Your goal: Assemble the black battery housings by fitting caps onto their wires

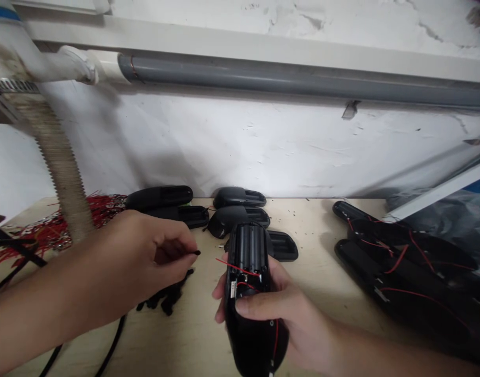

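Observation:
My right hand (pixel 275 303) grips a black plastic housing (pixel 250 246), its thumb pressed on the upper face. Long grooves run along the housing's far end, and red wires and a small white connector (pixel 233 289) show on it. To the left, my left hand (pixel 161 251) pinches a tiny black piece (pixel 197 253) between thumb and fingertips; its kind is too small to make out. Below that hand lies a pile of small black pieces (pixel 171 298), partly hidden by the wrist. The two hands are apart.
Several similar black housings (pixel 240 217) lie along the back, by the white wall. More housings with red wires (pixel 405 272) are heaped at right. Red wires (pixel 106 204) bunch at left near a corrugated hose (pixel 59 152). A grey pipe (pixel 263 73) crosses above the wooden table (pixel 311 293).

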Action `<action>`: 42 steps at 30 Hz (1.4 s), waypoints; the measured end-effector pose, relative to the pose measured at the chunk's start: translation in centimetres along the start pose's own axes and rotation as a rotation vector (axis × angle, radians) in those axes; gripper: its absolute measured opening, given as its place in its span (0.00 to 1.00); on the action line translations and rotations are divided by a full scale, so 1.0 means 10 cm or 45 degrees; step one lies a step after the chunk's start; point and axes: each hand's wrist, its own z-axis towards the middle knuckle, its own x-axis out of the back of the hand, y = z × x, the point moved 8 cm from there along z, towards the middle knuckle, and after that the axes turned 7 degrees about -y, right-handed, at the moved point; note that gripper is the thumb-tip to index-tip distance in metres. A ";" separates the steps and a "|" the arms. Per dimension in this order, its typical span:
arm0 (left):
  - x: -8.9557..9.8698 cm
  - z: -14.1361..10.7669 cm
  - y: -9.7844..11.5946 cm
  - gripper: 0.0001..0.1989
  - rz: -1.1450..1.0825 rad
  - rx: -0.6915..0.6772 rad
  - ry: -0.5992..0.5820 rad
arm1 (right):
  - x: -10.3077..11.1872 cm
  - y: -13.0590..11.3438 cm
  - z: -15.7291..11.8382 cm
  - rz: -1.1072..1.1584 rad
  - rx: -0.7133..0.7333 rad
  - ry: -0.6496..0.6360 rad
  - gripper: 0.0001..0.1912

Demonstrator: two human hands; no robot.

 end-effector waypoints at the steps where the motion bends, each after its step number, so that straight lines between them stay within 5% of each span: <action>1: -0.06 0.00 0.05 0.06 0.089 -0.017 -0.056 | 0.00 0.00 0.00 -0.002 0.011 0.008 0.36; 9: -0.11 0.00 0.25 0.12 0.167 -0.199 -0.168 | 0.00 -0.01 0.00 0.004 0.032 -0.005 0.35; 14: -0.22 0.04 0.18 0.09 -0.206 -0.021 -0.310 | 0.01 -0.02 -0.01 0.012 0.031 0.030 0.34; 20: -0.25 0.15 0.20 0.08 -0.430 0.049 -0.237 | -0.01 -0.02 0.00 0.017 0.037 -0.023 0.32; 28: -0.43 0.11 -0.12 0.08 -0.929 0.215 -0.078 | 0.05 -0.01 -0.05 -0.107 0.195 -0.002 0.31; 33: -0.44 0.10 0.02 0.03 -0.798 0.019 -0.052 | 0.08 -0.04 -0.12 -0.371 0.473 -0.005 0.24; 38: -0.41 -0.01 0.35 0.06 -0.419 -0.349 0.006 | 0.06 -0.09 -0.11 -0.251 0.434 0.034 0.21; 42: -0.44 -0.07 0.30 0.05 -0.231 -0.349 0.014 | -0.02 -0.14 -0.09 -0.168 0.389 0.012 0.20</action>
